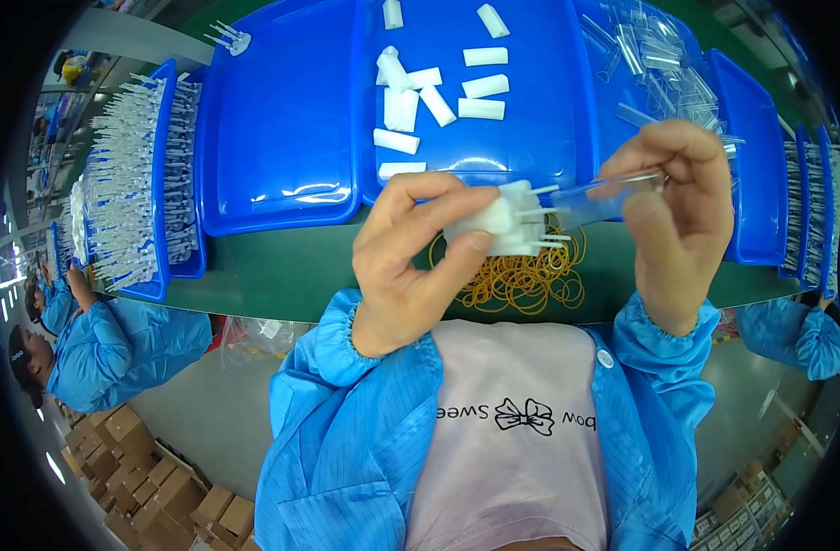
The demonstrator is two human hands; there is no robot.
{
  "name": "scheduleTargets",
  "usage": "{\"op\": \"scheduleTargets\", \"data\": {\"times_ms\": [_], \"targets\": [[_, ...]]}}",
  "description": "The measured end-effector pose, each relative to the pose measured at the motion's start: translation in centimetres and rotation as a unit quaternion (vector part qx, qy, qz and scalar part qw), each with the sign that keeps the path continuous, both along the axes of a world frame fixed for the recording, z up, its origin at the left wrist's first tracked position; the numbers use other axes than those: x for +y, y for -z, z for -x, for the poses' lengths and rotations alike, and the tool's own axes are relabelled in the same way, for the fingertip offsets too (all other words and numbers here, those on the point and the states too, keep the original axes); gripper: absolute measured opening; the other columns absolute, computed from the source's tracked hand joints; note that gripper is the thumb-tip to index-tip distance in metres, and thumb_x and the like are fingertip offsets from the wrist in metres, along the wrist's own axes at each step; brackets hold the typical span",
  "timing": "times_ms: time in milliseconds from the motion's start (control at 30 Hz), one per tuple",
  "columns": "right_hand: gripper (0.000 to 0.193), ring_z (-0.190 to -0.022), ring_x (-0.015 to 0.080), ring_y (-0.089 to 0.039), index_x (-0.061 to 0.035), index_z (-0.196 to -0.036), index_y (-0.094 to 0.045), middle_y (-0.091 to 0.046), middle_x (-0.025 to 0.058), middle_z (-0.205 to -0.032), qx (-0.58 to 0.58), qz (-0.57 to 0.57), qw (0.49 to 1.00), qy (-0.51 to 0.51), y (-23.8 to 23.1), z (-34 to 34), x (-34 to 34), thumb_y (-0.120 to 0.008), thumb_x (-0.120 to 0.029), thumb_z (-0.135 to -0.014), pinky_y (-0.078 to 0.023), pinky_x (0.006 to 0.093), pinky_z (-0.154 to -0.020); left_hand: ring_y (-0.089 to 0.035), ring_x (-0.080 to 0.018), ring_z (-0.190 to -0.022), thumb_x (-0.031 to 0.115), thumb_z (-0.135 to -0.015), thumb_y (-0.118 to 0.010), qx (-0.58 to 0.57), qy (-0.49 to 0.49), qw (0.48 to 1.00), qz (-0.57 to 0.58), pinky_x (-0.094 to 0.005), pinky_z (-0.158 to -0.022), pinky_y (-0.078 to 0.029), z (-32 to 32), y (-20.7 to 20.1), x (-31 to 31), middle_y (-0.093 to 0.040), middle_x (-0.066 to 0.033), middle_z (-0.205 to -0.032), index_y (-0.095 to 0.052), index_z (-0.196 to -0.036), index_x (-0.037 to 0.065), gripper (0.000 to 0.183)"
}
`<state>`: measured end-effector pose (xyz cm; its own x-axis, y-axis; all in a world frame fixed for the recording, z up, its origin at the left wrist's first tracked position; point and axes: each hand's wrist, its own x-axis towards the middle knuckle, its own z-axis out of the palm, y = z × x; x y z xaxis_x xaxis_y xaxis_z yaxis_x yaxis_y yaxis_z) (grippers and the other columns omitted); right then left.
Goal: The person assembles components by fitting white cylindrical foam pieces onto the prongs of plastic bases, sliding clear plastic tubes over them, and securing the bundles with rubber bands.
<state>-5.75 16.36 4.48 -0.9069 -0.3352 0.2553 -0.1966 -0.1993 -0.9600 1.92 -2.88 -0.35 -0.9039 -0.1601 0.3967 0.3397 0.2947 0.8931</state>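
My left hand [403, 262] is closed around a white pronged plastic part [514, 219], whose thin prongs point to the right. Between thumb and fingers, my right hand [684, 207] pinches a clear plastic tube [604, 198]. The tube's left end is at the prong tips; blur hides whether it goes over any of them. Just below the two pieces, a loose heap of yellow rubber bands [521, 283] lies on the green table [291, 262].
A blue tray [539, 151] ahead holds several white blocks [482, 108]. Clear tubes [663, 64] fill another at far right. One pronged piece [229, 39] lies in the left tray [282, 138]. Racks of pronged pieces [131, 174] stand left; co-workers [117, 349] sit on both sides.
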Motion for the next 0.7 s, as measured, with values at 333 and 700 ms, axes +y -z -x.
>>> {"op": "scheduleTargets", "data": {"times_ms": [333, 700], "targets": [[0.031, -0.076, 0.0144, -0.060, 0.0024, -0.095, -0.058, -0.059, 0.0093, -0.089, 0.074, -0.088, 0.993, 0.028, 1.0, -1.2, -0.4, -0.075, -0.003, -0.070, -0.049, 0.0248, -0.067, -0.055, -0.0165, -0.079, -0.003, -0.067, -0.071, 0.042, -0.013, 0.998, 0.041, -0.0251, -0.062, -0.046, -0.2, -0.5, 0.0, -0.056, -0.0085, -0.093, -0.067, -0.100, 0.002, 0.033], [0.031, -0.077, 0.0127, -0.059, 0.0030, -0.095, -0.058, -0.057, 0.0087, -0.088, 0.000, -0.029, 0.999, 0.023, 2.1, -2.1, -0.3, -0.076, -0.002, -0.070, -0.046, 0.0234, -0.062, -0.055, -0.0195, -0.072, -0.002, -0.061, -0.073, 0.065, -0.010, 0.993, 0.097, -0.0265, -0.059, -0.045, -0.3, -1.0, 0.5, -0.058, -0.0057, -0.081, -0.069, -0.092, 0.004, 0.032]]}}
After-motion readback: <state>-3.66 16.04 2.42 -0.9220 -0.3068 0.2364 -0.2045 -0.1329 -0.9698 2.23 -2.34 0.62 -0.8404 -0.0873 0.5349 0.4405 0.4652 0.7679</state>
